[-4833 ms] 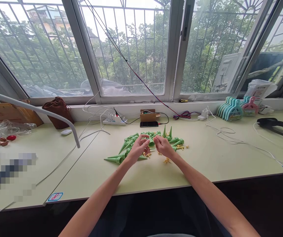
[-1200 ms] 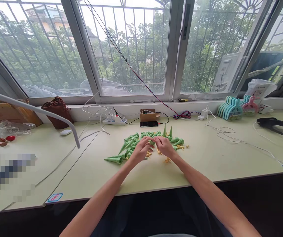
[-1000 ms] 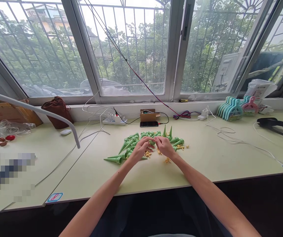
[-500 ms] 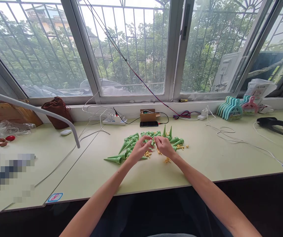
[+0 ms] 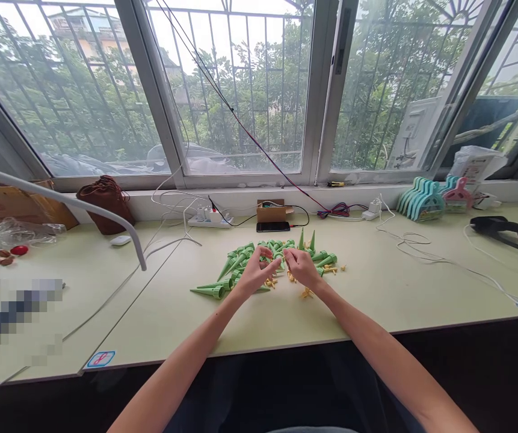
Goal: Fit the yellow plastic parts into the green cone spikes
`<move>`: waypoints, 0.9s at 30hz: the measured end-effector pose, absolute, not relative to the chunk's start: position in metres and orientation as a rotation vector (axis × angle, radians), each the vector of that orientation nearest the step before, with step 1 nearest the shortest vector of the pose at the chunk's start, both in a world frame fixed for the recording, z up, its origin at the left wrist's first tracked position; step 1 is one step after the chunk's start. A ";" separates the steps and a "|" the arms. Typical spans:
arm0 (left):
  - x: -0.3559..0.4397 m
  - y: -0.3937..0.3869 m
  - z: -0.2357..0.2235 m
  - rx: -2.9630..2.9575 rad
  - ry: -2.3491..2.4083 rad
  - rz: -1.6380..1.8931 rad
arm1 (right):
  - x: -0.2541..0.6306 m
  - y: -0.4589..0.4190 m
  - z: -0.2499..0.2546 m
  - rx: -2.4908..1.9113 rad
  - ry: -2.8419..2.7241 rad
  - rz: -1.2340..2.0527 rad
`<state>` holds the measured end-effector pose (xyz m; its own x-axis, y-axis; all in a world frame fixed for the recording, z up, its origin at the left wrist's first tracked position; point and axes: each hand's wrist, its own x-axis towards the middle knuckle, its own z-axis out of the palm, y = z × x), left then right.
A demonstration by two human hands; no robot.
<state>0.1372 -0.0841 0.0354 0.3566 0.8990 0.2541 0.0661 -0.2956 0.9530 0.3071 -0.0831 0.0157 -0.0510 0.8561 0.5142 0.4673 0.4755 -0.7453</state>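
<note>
My left hand is held over a pile of green plastic spikes, thumb and fingers apart and curved, with nothing visible between them. Close to its right, my right hand is closed with the fingers pinched together; anything in it is hidden or too small to name. Two green cones stand upright just behind my right hand. Small yellow-orange plastic pieces lie around and below both hands. At the left of the pile a green spike with a ribbed cap lies on its side.
On the table, a phone lies before a small cardboard box. A power strip and brown pouch are behind left. Teal hangers, loose cables and black glasses are at right. A grey curved tube crosses the left.
The fingers of my left hand have spread wider, and its thumb has shifted slightly. My right hand stays closed in nearly the same place.
</note>
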 end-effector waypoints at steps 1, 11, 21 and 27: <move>0.137 -0.085 0.036 1.649 0.880 1.063 | 0.307 -0.083 0.016 -1.147 -1.684 0.469; 0.138 -0.093 0.045 1.733 1.030 0.888 | 0.307 -0.085 0.016 -1.141 -1.644 0.478; 0.138 -0.095 0.048 1.798 1.021 0.899 | 0.307 -0.084 0.014 -1.128 -1.611 0.560; 0.138 -0.095 0.048 1.800 1.041 0.883 | 0.306 -0.085 0.015 -1.120 -1.605 0.561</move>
